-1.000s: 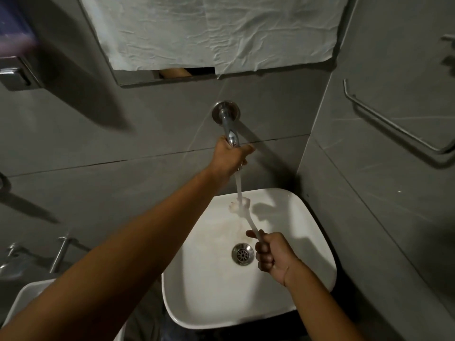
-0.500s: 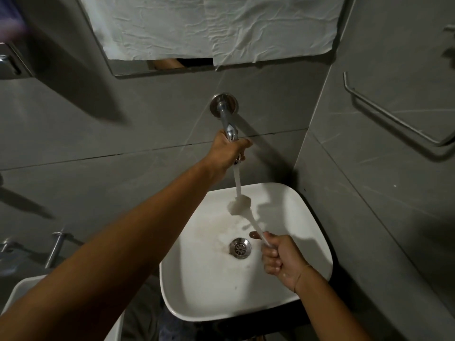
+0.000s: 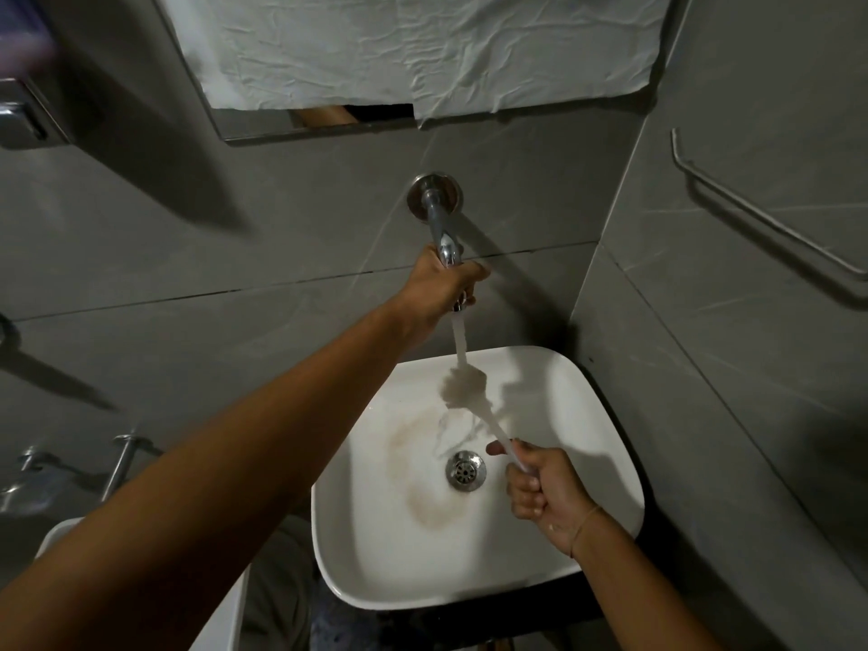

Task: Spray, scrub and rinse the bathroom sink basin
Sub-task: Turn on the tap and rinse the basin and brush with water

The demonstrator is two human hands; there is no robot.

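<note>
Across the top of the frame, crumpled white paper (image 3: 422, 49) covers most of a mirror (image 3: 263, 126), leaving only a thin strip of glass bare along its lower edge. A metal dispenser (image 3: 21, 117) sits at the upper left, and a towel rail (image 3: 761, 213) runs down the grey tiled wall at the upper right. At the lower left, a second tap (image 3: 120, 462) and the corner of another white basin (image 3: 61, 533) show behind the outstretched left forearm, which crosses much of the lower left of the frame.

The sink basin (image 3: 601, 462) lies at lower centre, white, with brownish streaks curling around the drain (image 3: 466, 470). The wall tap (image 3: 439, 223) juts out at centre, and a stream of water (image 3: 459, 338) falls from it onto the head of a white brush (image 3: 462, 385) held over the back of the basin.

The left hand (image 3: 439, 286) is wrapped closed around the end of the tap, hiding its outlet. The right hand (image 3: 547, 491), at lower right over the basin beside the drain, is fisted around the brush handle, fingers curled tight and wet.
</note>
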